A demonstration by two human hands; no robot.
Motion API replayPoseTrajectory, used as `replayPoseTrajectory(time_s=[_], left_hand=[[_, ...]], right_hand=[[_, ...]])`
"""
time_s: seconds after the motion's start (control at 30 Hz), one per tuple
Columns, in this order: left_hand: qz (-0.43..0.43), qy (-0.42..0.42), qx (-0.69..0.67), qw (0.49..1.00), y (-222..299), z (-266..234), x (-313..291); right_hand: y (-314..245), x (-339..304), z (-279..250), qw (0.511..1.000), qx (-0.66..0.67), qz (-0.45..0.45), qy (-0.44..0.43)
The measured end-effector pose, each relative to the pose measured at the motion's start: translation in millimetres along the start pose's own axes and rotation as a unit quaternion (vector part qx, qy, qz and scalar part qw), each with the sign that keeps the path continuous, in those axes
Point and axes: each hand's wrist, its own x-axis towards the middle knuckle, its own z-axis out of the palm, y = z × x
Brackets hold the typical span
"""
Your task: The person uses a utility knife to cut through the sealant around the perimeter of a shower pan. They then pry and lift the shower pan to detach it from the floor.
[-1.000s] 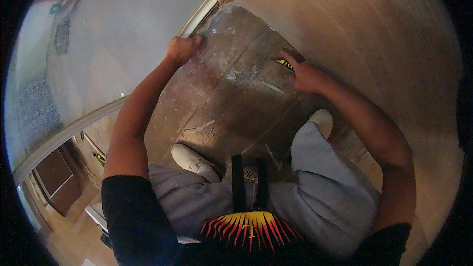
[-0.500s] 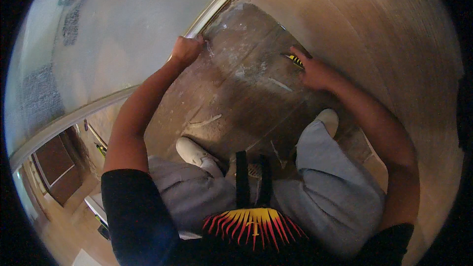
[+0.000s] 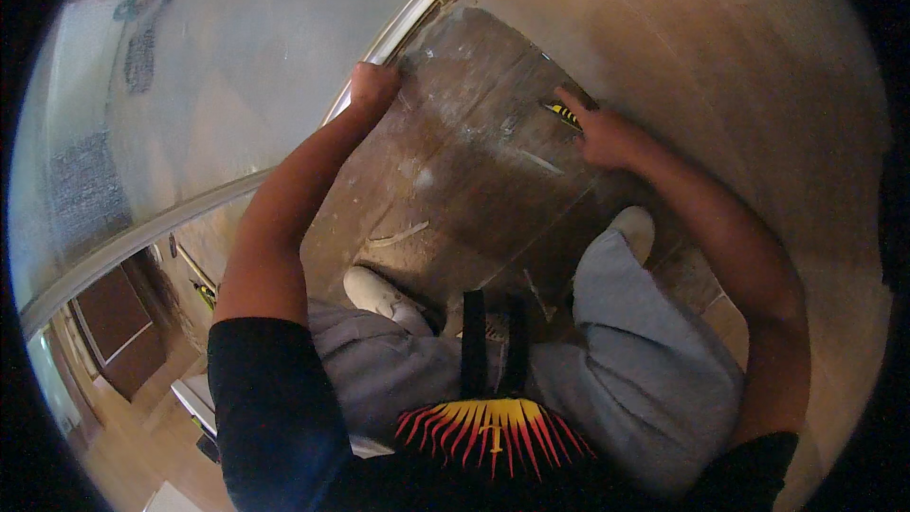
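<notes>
My left hand (image 3: pixel 375 84) is closed at the white frame strip (image 3: pixel 403 27) along the edge of a large glass pane (image 3: pixel 256 47). Its fingers are curled, and whatever may be inside them is hidden. My right hand (image 3: pixel 607 136) grips a yellow-and-black utility knife (image 3: pixel 565 115), its tip pointing left toward the middle of the floor. The index finger stretches out along the top of it, close to the foot of the brown wall (image 3: pixel 682 28). Between the two hands lies the stained brown floor (image 3: pixel 464 104).
Thin pale scraps, one a curled strip (image 3: pixel 399 234) and another a straight sliver (image 3: pixel 541 162), lie on the floor. My shoes (image 3: pixel 374 290) stand on either side. At left, beyond the frame, are a long-handled tool (image 3: pixel 194 267) and a white-edged box (image 3: pixel 196 404).
My left hand has shifted slightly right along the frame, its fist turned more. The right hand with the utility knife has barely moved.
</notes>
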Motion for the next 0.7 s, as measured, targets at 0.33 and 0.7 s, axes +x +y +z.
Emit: replayPoseTrajectory(time_s=[0.33,0.7], left_hand=[[0.161,-0.068,0.194,0.965,21,-71,-11],[0.187,-0.066,0.126,0.972,13,-62,-15]], right_hand=[[-7,-6,-6,1.000,-0.007,0.023,-0.012],[-7,-4,-4,0.999,0.002,0.037,-0.012]])
